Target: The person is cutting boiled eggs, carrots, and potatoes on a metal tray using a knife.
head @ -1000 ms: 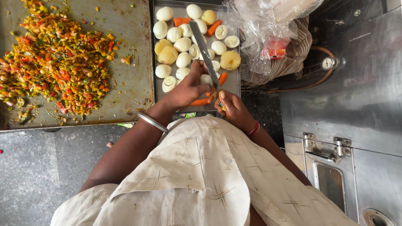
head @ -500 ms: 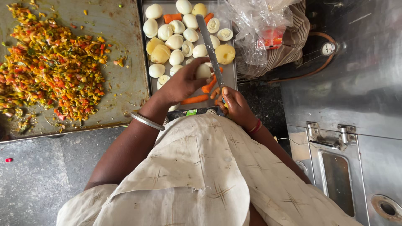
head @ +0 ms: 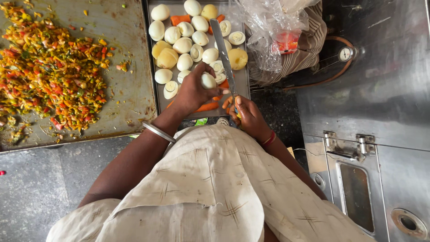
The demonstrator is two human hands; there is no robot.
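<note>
My left hand holds a peeled boiled egg over a steel tray. My right hand grips the handle of a long knife, whose blade lies across the tray beside the egg. The tray carries many whole and halved boiled eggs, two peeled potatoes and carrot pieces. A metal bangle circles my left wrist and a red band my right.
A large griddle at left holds a heap of chopped mixed vegetables. Clear plastic bags and a striped cloth sit right of the tray. A steel counter with a gauge lies at right.
My left hand has picked an egg up from the tray and lifted it beside the blade. The knife has shifted slightly with my right hand.
</note>
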